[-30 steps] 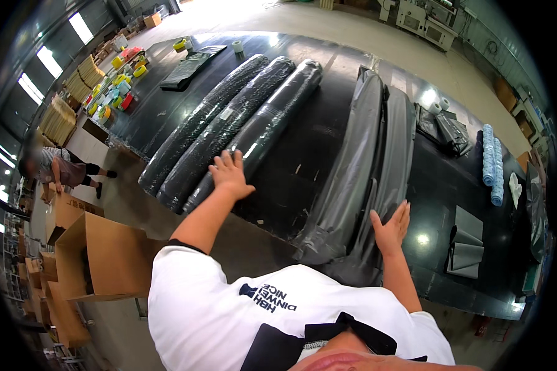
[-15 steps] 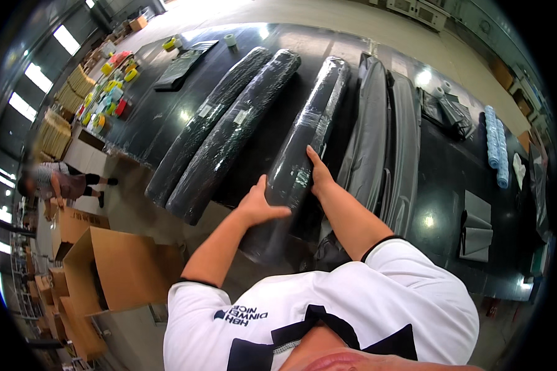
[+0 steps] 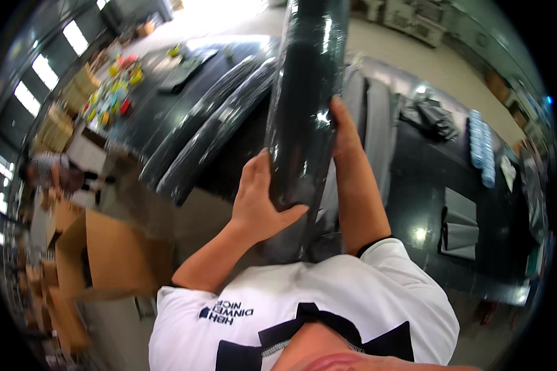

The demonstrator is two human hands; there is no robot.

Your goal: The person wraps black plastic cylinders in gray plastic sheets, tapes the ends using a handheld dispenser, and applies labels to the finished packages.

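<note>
A long black roll [image 3: 304,86] in shiny clear film is held in front of me, its far end raised off the table. My left hand [image 3: 257,198] grips its lower left side, thumb across the front and fingers round the edge. Higher up, my right hand [image 3: 346,133] is wrapped against its right side. Two similar film-wrapped rolls, one outer [image 3: 192,117] and one inner [image 3: 220,127], lie side by side on the dark table [image 3: 408,247] to the left. Grey folded sheeting [image 3: 377,123] lies just right of the held roll, partly behind my right arm.
Tape rolls [image 3: 114,93] cluster at the table's far left. On the right are crumpled black plastic [image 3: 430,117], light-blue rolls [image 3: 481,148] and a folded grey sheet [image 3: 459,222]. An open cardboard box [image 3: 120,253] stands at lower left; another person [image 3: 59,173] is beyond it.
The wrapped roll has come up off the table, its far end tilting upward and nearer to me. Both hands have stayed on it and risen with it.
</note>
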